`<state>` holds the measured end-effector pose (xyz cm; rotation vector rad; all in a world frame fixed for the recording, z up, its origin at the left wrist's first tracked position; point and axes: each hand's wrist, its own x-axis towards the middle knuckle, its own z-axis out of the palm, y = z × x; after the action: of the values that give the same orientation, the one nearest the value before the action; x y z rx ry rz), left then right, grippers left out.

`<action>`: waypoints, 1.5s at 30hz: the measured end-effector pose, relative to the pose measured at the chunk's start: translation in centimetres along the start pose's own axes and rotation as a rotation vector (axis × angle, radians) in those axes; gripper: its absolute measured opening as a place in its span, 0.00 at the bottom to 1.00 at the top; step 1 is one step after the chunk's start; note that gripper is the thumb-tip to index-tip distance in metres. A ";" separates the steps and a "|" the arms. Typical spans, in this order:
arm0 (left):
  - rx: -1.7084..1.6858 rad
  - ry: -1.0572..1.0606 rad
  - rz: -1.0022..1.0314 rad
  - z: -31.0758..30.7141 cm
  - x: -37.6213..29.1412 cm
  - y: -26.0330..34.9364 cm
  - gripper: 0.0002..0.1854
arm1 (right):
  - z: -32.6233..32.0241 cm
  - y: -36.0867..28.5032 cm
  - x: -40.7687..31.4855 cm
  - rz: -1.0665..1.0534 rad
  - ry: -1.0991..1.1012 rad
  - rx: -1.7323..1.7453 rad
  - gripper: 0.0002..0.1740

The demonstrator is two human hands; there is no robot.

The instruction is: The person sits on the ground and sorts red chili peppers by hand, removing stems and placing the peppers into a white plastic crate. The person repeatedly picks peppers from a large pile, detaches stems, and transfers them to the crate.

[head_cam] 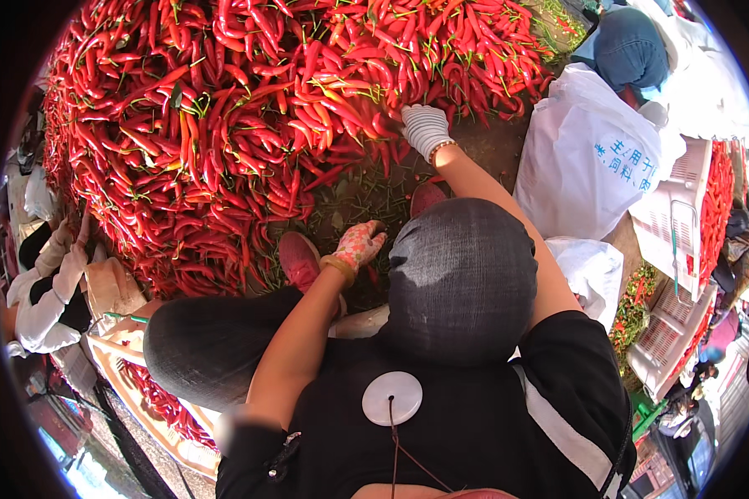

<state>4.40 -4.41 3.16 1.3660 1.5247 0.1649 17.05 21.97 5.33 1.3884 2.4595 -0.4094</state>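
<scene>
A large heap of red chili peppers (237, 125) with green stems spreads over the ground before me. My right hand (425, 130), in a grey-and-white striped glove, reaches to the near edge of the heap. Its fingertips meet the peppers there, and whether one is held is hidden. Closer to my body, my left hand (359, 244), in a pink flowered glove, is above the stem-littered ground between my knees, near my pink shoe (299, 259). Its fingers are partly curled, and I cannot tell if anything is in them.
A white plastic sack (583, 156) bearing writing stands at the right, with a smaller white bag (590, 271) below it. Beyond are crates (677, 212) of peppers. Another crate (137, 358) with peppers is at my left. People sit at both sides, one in blue jeans (630, 47).
</scene>
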 end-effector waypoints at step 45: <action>-0.776 -0.172 -0.119 -3.7 3.1 5.3 0.10 | 5.6 1.2 -9.8 0.079 -0.048 1.423 0.09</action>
<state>5.75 1.75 6.60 0.6506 1.1988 0.4932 23.51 12.79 3.76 1.7324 1.8971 -2.3881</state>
